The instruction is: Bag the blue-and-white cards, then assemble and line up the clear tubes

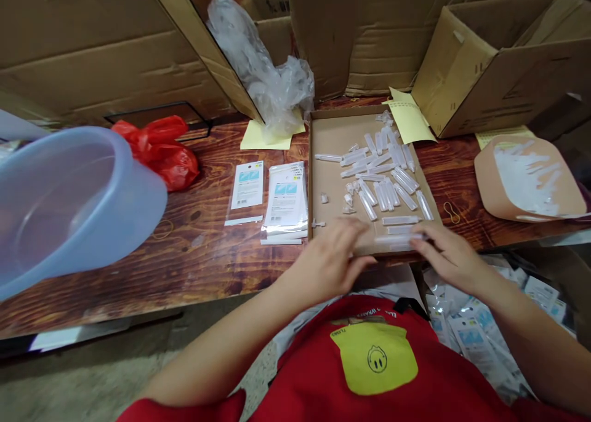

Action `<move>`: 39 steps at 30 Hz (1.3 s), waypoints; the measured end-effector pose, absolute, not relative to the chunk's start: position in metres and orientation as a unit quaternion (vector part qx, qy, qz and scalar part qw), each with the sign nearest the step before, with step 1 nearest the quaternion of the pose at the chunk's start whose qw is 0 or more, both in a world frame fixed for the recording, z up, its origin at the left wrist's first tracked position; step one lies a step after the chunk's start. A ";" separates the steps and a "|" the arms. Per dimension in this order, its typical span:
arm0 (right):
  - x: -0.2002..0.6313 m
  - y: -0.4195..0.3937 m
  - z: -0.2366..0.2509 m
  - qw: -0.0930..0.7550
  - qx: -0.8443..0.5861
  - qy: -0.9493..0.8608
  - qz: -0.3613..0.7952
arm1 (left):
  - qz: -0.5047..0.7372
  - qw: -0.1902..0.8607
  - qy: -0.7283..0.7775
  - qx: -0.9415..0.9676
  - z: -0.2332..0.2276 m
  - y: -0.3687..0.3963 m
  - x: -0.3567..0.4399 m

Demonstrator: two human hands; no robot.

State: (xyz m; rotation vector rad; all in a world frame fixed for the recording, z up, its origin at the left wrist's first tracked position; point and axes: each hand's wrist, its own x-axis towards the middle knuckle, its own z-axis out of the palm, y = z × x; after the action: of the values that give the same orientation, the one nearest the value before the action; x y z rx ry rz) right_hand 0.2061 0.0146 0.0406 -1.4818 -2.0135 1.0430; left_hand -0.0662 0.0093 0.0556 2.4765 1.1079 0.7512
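Observation:
A shallow cardboard tray [330,133] lies before me with many small clear plastic tubes [369,163] in it. Small clear caps or fittings [349,199] are scattered near its middle and left. At the near right corner of the tray, my right hand [450,256] pinches the end of a clear plastic tube [392,242]. My left hand [339,250] is over the near left edge, fingers bent and blurred; whether it holds anything is unclear. Left of the tray lie a stack of printed plastic packets [284,203] and a single packet [247,188].
A blue plastic basin [138,194] and a red plastic bag [170,163] are on the left. A tan container [489,182] with white pieces stands at right, near an open cardboard box [466,71]. Clear plastic bags [277,83] sit behind. Filled packets [480,336] lie below the right table edge.

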 end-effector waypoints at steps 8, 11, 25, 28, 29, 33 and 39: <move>0.256 0.039 0.015 0.147 -0.504 -0.850 -0.048 | 0.190 0.212 0.596 0.750 0.060 0.026 -0.129; 0.219 0.048 0.025 0.187 -0.495 -0.845 -0.080 | 0.153 0.174 0.571 0.787 0.053 0.036 -0.125; 0.114 0.089 0.013 0.161 -0.542 -0.824 0.041 | 0.263 0.156 0.535 0.788 0.009 0.046 -0.117; 0.123 0.078 0.025 0.356 -0.393 -0.839 0.121 | 0.410 0.287 0.534 0.681 0.012 0.040 -0.110; 0.123 0.073 0.031 0.393 -0.352 -0.837 0.146 | 0.446 0.341 0.530 0.636 0.014 0.039 -0.107; 0.122 0.059 0.049 0.426 -0.303 -0.829 0.198 | 0.522 0.477 0.466 0.532 0.027 0.035 -0.097; 0.121 0.046 0.051 0.410 -0.357 -0.783 0.302 | 0.507 0.519 0.413 0.550 0.044 0.030 -0.101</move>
State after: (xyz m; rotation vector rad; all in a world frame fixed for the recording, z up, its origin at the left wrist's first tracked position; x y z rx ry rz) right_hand 0.1209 0.0456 0.0513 -0.8992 -1.9709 0.7607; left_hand -0.1012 0.0305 0.0443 1.3197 0.9916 1.2152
